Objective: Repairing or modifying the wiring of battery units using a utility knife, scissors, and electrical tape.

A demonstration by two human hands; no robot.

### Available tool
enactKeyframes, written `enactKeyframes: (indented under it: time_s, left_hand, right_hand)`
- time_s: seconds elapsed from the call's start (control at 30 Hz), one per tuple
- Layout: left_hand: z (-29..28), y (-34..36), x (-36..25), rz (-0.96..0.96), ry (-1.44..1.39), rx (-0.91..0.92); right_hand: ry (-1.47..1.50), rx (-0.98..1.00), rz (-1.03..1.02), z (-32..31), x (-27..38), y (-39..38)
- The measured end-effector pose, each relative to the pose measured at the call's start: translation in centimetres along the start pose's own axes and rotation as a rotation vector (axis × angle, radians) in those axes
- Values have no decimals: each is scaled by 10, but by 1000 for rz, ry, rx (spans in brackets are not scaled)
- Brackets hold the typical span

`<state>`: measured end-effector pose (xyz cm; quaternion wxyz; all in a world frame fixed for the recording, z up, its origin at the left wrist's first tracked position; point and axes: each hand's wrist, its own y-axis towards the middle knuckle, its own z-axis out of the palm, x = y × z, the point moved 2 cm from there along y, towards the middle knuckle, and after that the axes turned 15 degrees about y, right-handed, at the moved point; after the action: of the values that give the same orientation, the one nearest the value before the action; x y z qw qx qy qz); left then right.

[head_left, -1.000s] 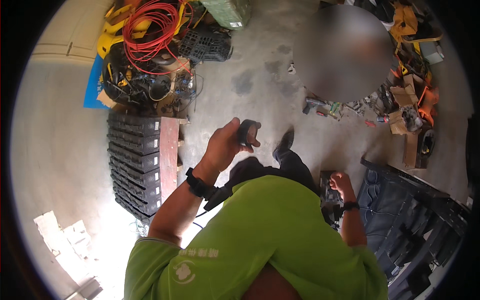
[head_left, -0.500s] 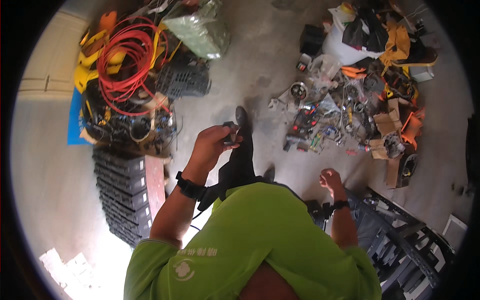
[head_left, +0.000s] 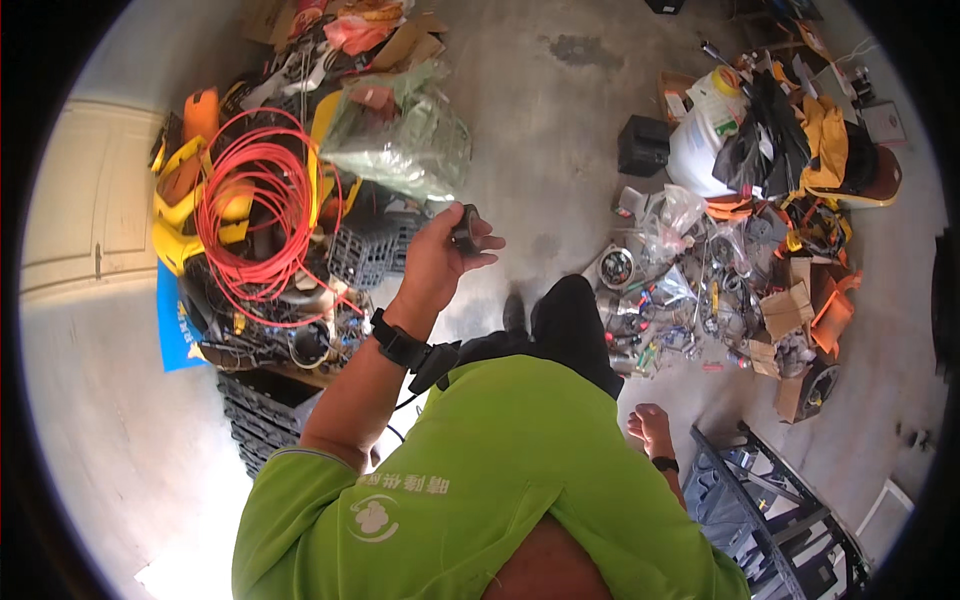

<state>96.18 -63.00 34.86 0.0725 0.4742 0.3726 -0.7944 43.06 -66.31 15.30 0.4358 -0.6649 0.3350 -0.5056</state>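
My left hand (head_left: 446, 250) is raised ahead of my body, beside the left pile. Its fingers close on a small dark rounded part (head_left: 464, 234); the hand partly covers it, and I cannot make out its exact kind. My right hand (head_left: 652, 430) hangs low at my right side, fingers loosely curled, with nothing seen in it. It is nearest to a black metal frame (head_left: 765, 450) on the right, but apart from it. Each wrist carries a black band (head_left: 400, 345).
At left lie a coil of red hose (head_left: 245, 215), a black plastic crate (head_left: 362, 252), a green-wrapped bundle (head_left: 400, 135) and black stacked trays (head_left: 255, 415). The right pile has a white jug (head_left: 702, 150), a black box (head_left: 643, 146), scattered tools (head_left: 655, 320) and cardboard boxes (head_left: 787, 310). Concrete floor (head_left: 550, 130) runs between the piles.
I have stepped forward, so both piles sit lower in view and my right knee now shows. My left hand has risen slightly, still holding the dark part. My right hand has swung back.
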Motion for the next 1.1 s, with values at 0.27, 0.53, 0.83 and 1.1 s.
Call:
enactKeyframes:
  time_s: [0.27,0.53,0.83,1.1]
  left_hand:
    - [6,169,-85,-3,109,-83]
    - [24,289,-181,-10,52,-40]
    - [-1,490,-279,123,-128,-112]
    - [-17,692,-435,122,10,-59]
  right_hand:
    - [0,50,-49,91,186,139]
    - [-920,418,-879,254,516,216]
    - [-797,448,-1091,441,764,258]
    - [-207,286,-175,433,819,274]
